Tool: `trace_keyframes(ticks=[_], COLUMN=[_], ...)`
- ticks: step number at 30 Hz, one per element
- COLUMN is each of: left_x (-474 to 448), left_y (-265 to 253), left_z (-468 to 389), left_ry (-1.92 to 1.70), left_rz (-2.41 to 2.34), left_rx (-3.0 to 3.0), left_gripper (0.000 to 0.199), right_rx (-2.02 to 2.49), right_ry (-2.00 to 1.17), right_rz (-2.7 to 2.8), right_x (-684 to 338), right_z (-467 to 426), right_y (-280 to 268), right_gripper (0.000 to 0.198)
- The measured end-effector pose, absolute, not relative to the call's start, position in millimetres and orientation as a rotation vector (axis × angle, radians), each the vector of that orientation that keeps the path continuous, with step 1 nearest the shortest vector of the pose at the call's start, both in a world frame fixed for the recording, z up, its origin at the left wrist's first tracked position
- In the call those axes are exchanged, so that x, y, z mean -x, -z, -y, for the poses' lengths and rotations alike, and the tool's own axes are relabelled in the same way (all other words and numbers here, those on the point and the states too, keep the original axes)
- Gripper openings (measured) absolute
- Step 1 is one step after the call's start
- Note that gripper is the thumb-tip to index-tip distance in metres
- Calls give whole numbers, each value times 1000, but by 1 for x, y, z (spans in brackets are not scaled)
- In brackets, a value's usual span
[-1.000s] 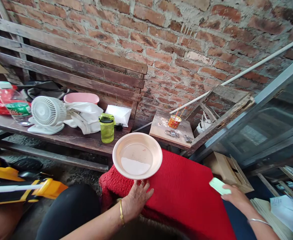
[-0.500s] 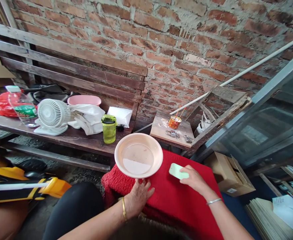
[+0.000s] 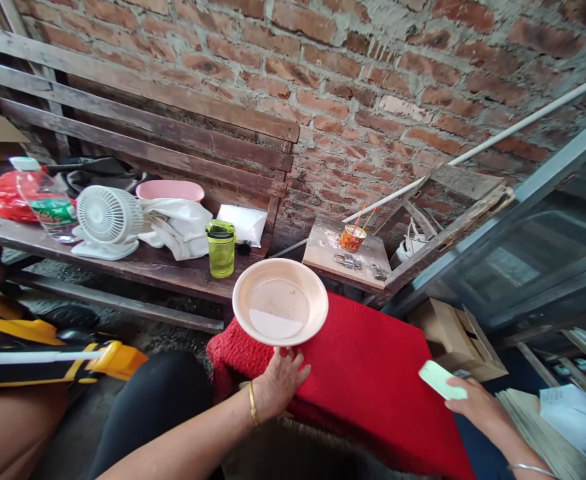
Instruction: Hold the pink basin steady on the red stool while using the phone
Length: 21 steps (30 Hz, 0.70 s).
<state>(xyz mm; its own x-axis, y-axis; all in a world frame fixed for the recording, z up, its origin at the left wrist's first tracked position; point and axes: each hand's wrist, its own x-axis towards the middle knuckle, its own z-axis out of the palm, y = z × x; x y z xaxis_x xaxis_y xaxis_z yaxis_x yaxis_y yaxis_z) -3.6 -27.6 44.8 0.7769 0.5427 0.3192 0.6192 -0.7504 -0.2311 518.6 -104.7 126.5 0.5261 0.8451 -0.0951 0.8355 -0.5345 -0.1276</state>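
A cream basin (image 3: 317, 303) with a little clear liquid and dark specks in it sits at the left end of a red cloth (image 3: 373, 367). My left hand (image 3: 279, 380), with a gold bracelet at the wrist, is just in front of the basin. Its fingers are spread, the tips at the near rim; whether they touch it I cannot tell. Beyond the cloth's right edge, my right hand (image 3: 477, 403) grips a pale green flat block (image 3: 435, 380) with rounded corners. What exactly the block is does not show.
On the wooden bench (image 3: 183, 267) stand a green bottle (image 3: 221, 257), a white fan (image 3: 107, 217), a pink tub (image 3: 170, 191) and a plastic bottle (image 3: 47, 207). A small table (image 3: 317, 257) holds a patterned cup (image 3: 353, 239) and padlocks. A cardboard box (image 3: 453, 333) lies right.
My right hand has carried the pale green block rightwards, from above the red cloth to past its right edge. My left hand stays by the basin.
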Motion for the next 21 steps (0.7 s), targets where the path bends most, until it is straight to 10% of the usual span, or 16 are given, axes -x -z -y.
trace_keyframes(ticks=[21], left_x=[6], left_y=[-92], left_z=[20], left_ry=[46], left_rz=[1107], left_rx=[2824], left_gripper=[31], right_rx=[2036], right_ry=[-678], right_rz=[1915], right_x=[-258], right_z=[53], right_y=[-140], right_gripper=[39])
